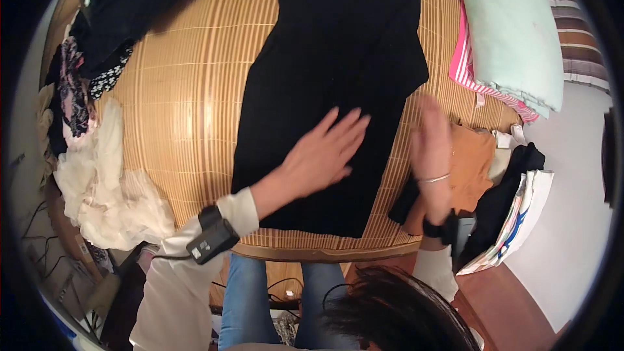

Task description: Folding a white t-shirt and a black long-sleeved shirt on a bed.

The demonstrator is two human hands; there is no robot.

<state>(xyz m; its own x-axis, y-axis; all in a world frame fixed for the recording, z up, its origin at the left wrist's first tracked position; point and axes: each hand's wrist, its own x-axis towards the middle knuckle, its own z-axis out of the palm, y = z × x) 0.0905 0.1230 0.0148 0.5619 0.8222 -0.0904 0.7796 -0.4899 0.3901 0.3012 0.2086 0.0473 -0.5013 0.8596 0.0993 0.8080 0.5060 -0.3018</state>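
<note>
Bamboo mat [188,104]: black garment [331,84] lengthwise, away from person; left hand [322,153] flat on it.

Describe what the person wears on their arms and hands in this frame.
Both arms are in white long sleeves. The left sleeve is pushed back to the wrist, where a small black box is strapped on, with a black cable trailing from it. The left hand is bare. The right hand is blurred; a thin silver bangle circles its wrist.

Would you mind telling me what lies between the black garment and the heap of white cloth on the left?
In the head view, only bare bamboo mat lies between the black garment and the white cloth heap; nothing rests on that stretch.
</note>
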